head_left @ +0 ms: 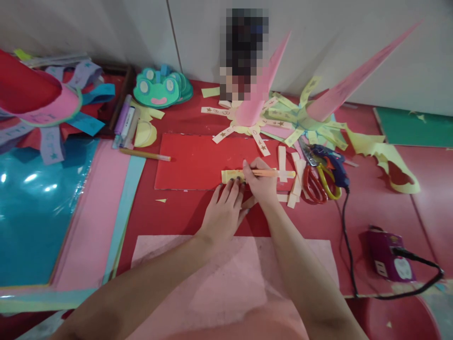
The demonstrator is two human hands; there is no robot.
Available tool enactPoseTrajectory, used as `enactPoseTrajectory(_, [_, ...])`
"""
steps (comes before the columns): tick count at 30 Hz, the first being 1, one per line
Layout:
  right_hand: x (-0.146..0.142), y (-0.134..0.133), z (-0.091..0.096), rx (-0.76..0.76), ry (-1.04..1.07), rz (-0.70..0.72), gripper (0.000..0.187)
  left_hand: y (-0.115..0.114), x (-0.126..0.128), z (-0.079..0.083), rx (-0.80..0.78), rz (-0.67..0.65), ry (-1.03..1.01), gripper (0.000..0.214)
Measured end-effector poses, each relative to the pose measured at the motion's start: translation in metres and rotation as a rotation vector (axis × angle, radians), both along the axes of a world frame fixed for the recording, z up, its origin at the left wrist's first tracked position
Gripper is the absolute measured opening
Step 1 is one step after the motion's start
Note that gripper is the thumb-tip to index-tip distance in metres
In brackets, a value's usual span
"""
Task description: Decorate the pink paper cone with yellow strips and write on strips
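A red counter (193,215) spreads before me, backed by a pale wall. Along its near side lies a broad pink sheet (233,278), and at the left a glossy teal sheet (35,208) tops a stack of pastel paper. In the middle rests a flat red board (187,163). Behind it, two tall pink paper cones (255,97) lean to the right, lettered, starred strips fanning from their bases. Green frog cutouts (157,89) are piled back to the left (rather cheerful things, with their round eyes). At the right sits a purple power adapter (389,255) with a black plug in it, and farther back a blue glue gun (332,165) lies beside scissors with red handles (306,189).

The person's left hand (224,205) is laid nearly flat, fingers extended, its fingertips pressing the near edge of a yellow paper strip (228,175) on the red board; it grips nothing. The right hand (262,182) is curled closed around an orange pen (283,173) over that strip's right part, the pen's tip hidden by fingers. Just to the right, loose cream strips (296,177) overlap one another.
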State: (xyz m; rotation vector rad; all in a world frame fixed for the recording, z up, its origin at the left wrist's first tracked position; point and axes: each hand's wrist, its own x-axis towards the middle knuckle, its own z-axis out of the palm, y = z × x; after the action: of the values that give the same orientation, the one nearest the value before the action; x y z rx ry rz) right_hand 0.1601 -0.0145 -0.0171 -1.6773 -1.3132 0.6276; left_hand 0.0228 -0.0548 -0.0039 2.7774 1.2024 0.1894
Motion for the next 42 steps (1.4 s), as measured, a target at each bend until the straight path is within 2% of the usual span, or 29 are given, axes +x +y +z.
enactPoseTrajectory(23, [-0.0015, -0.0012, 0.0025, -0.012, 0.061, -0.004, 0.035, 0.0, 0.0001, -0.0001, -0.051, 0.007, -0.024, 0.046])
enactPoseTrajectory(28, [-0.0018, -0.0005, 0.003, 0.029, 0.0, 0.012, 0.035, 0.0, 0.0007, 0.0006, -0.041, 0.009, -0.018, 0.045])
enactPoseTrajectory(32, [-0.0015, -0.0007, 0.0023, 0.041, -0.003, -0.012, 0.034, 0.0, 0.0008, 0.0017, -0.035, 0.004, -0.008, 0.045])
enactPoseTrajectory(36, [-0.0003, -0.0014, 0.001, 0.005, 0.07, -0.106, 0.035, 0.0, 0.0003, 0.0009, -0.013, 0.0, 0.006, 0.047])
enactPoseTrajectory(42, [0.0013, -0.001, -0.0006, 0.008, 0.082, -0.059, 0.036, 0.0001, 0.0001, 0.0013, -0.034, -0.001, 0.004, 0.048])
